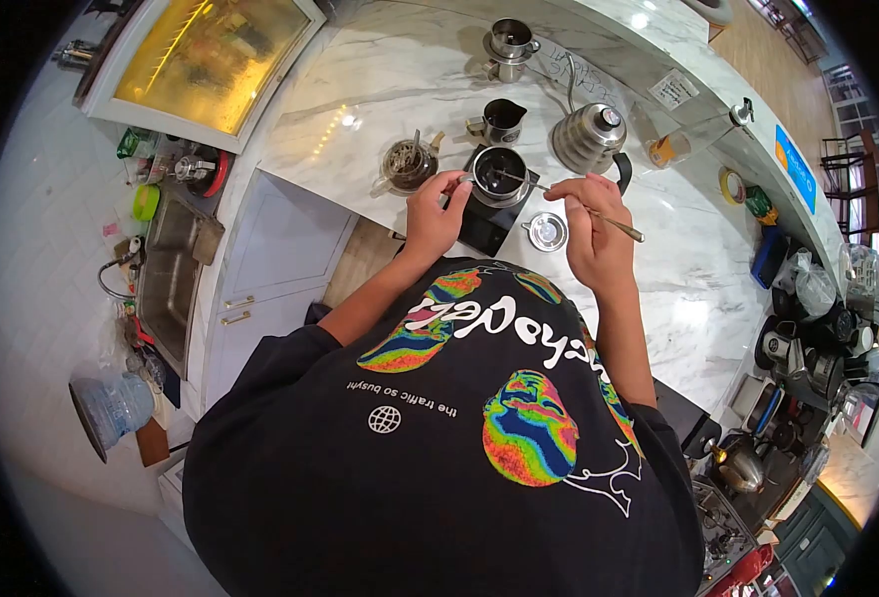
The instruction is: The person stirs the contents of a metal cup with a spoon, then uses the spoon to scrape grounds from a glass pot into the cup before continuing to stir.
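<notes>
A round metal cup (pixel 500 191) with dark contents stands on a black scale (pixel 482 231). My left hand (pixel 435 215) pinches the left side of its rim between thumb and fingers. In my right hand (pixel 595 227) is a thin metal spoon (pixel 611 220), its far end dipping into the cup. A small round metal lid (pixel 546 232) lies beside the scale, near my right wrist. Left of the cup stands a glass pot (pixel 410 167) with dark contents and a utensil in it. A metal pitcher (pixel 502 120) is just behind the cup.
A gooseneck kettle (pixel 587 139) stands behind my right hand. Farther back sits a metal coffee dripper (pixel 510 68). A plastic cup (pixel 664 150) and tape roll (pixel 731 186) are to the right. A sink (pixel 173 284) lies left, below a lit display case (pixel 206 60).
</notes>
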Demonstrator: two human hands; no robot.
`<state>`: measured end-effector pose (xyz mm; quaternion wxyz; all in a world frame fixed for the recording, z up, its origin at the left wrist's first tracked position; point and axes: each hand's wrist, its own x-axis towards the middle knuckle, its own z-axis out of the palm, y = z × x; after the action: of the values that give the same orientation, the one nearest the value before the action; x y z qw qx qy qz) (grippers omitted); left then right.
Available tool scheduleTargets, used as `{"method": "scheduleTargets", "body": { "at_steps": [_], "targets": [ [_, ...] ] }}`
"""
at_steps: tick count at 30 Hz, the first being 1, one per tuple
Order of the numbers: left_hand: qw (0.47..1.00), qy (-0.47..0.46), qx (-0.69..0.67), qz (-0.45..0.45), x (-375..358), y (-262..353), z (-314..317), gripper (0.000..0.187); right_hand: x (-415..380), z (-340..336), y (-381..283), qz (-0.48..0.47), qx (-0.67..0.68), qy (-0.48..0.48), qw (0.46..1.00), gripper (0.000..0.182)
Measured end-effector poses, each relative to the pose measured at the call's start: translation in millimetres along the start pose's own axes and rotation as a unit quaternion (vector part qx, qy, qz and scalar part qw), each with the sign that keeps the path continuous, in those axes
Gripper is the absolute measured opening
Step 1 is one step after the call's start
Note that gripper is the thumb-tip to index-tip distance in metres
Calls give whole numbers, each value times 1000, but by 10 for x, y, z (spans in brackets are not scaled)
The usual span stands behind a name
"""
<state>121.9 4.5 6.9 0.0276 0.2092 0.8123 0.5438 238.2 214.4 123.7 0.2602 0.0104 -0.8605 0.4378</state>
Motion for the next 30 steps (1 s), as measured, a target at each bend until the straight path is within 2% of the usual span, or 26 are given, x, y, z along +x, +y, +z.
{"method": "scheduleTargets", "body": {
  "at_steps": [4, 10, 13, 16, 22, 25, 30],
  "targets": [
    [1000, 4, -3, 2, -14, -17, -7, 25, -11, -45, 62, -13, -9, 20, 1000, 15],
    [1000, -3, -6, -13, 2, -37, 5, 25, -15, -25, -2, 0, -10, -14, 1000, 16],
    [1000, -1, 5, -13, -5, -52, 8, 25, -2, 2, 31, -1, 2, 20, 1000, 16],
    [999, 28, -10, 24, -4, -55, 30, 22, -18, -71, 67, 0, -11, 18, 1000, 17],
    [1000, 25, -7, 16, 1, -63, 33, 22, -20, -38, 19, 2, -8, -3, 1000, 17],
    [999, 29, -12, 22, -2, -38, 32, 22, -14, -11, 51, 5, -18, 26, 999, 17],
    [1000, 3, 0, -8, -7, -29, -13, 26, -50, -70, 73, 5, -18, 19, 1000, 17]
  ]
}}
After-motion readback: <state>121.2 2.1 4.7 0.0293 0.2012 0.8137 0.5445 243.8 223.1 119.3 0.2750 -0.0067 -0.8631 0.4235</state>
